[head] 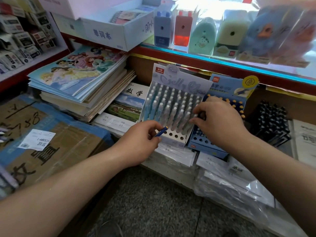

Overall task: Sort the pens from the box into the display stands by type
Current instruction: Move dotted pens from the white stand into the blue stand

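Your L hand point(138, 142) is pinching a blue pen point(161, 131) btw thumb & curled fingers. The pen's yellow tip is pointing to 2 o'clock, right over the front row of holes in the pale stand point(174, 141). That stand is sitting at 12 o'clock from the L hand, tilted back, w/ rows of pale blue-white pens point(171, 106) standing in it. Its front-row holes are showing open.

Your R hand point(220, 120) is hovering at 3 o'clock of those pens, fingers curled down at the stand's right edge, fingertips point(195, 119) touching the pens there. Something dark is showing under the thumb, but can't tell if you're gripping it.

The blue stand point(206, 148) is sitting just beside the pale one at its 4 o'clock, mostly under your R hand, w/ yellow-topped pens point(239, 106) in its back rows. Black pens point(271, 120) are standing at 3 o'clock of the R hand. A cardboard box point(51, 142) is lying at 9 o'clock of the L hand, w/ a notebook stack point(82, 79) at 11 o'clock.
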`<control>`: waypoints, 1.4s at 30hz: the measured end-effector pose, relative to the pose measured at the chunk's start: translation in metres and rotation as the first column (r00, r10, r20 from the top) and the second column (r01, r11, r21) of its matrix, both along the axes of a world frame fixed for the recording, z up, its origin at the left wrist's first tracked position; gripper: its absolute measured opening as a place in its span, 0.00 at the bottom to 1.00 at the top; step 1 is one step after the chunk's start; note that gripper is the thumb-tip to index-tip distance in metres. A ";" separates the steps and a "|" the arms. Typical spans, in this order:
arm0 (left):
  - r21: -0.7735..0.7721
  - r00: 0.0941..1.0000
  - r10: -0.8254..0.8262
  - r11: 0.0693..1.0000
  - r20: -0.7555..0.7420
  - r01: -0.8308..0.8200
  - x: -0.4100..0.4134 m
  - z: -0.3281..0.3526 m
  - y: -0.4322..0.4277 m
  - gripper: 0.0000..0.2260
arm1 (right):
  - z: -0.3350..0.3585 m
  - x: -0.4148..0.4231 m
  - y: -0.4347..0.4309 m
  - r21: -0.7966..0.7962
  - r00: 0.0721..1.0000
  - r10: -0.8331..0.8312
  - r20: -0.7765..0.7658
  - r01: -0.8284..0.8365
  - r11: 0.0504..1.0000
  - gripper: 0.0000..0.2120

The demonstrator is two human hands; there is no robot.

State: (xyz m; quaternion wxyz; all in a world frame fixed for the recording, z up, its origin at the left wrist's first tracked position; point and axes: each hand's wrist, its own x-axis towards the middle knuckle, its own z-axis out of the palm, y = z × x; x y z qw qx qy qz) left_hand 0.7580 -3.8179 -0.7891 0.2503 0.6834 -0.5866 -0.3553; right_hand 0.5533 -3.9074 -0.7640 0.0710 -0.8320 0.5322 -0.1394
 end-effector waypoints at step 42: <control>-0.045 0.887 -0.114 0.988 0.448 0.150 -0.043 -0.022 -0.031 0.12 | 0.000 -0.070 0.005 0.028 0.903 -0.103 0.418 0.101 0.995 0.04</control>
